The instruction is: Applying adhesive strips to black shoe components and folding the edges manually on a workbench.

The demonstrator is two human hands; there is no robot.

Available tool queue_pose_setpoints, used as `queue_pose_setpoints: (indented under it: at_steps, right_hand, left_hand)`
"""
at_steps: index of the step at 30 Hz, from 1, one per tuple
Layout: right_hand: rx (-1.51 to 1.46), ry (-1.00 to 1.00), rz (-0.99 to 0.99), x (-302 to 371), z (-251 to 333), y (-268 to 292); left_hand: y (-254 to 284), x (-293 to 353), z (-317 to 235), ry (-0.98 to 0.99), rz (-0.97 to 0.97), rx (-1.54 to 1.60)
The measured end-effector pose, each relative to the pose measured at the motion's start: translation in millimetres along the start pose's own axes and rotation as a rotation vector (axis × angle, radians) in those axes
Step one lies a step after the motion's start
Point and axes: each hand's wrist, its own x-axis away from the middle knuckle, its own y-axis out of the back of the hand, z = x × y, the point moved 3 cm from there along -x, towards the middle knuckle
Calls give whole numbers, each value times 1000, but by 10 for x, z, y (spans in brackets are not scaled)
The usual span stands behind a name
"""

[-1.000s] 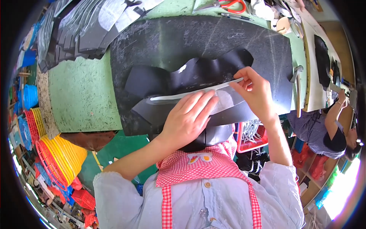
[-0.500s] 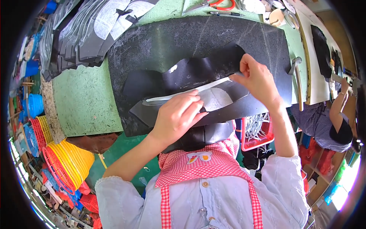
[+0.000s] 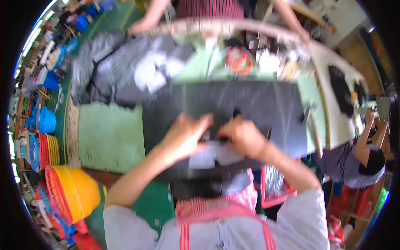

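Note:
The picture is smeared by motion. My left hand (image 3: 185,135) is over the black mat (image 3: 275,108), its thumb and forefinger visibly apart. Close beside it, my right hand (image 3: 246,137) has its fingers curled in, with the edge of a dark, leather-like sheet piece (image 3: 225,138) at the fingertips. Pale grey-white patches (image 3: 202,160) show below the hands, on the near part of the dark work. Both hands partly hide the work, and the white strip cannot be made out.
Stacked dark pieces with white patches (image 3: 121,68) lie at the far left. Orange-handled scissors (image 3: 238,61) lie beyond the mat, a hammer (image 3: 314,131) on its right. Another person's hands (image 3: 143,26) rest across the table. A red basket (image 3: 277,200) stands near right.
My view has shifted, bringing a person across the table into sight. My right hand has come inward beside my left. The long white strip no longer shows between them.

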Motion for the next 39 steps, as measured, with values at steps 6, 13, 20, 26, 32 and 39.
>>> queue_pose_setpoints:
  at_steps: [6, 13, 20, 26, 32, 39]
  right_hand:
    - [120, 130, -107, 0, -74, 70]
    - [733, 315, 23, 17, 418, 33]
    - [571, 183, 112, 322, 584, -50]
    - [413, 30, 100, 282, 584, -113]
    - [213, -125, 39, -163, 636, -216]
    - [-306, -30, -125, -292, 393, -447]
  left_hand:
    - [-1, -33, 59, -416, -344, -154]
    - [-239, 25, -354, -273, -74, -650]
    - [-304, 409, -532, -250, -191, -861]
    - [176, 612, -3, -74, -156, -592]
    - [422, 663, 187, -23, -176, -168]
    - [268, 580, 739, -41, -269, 232]
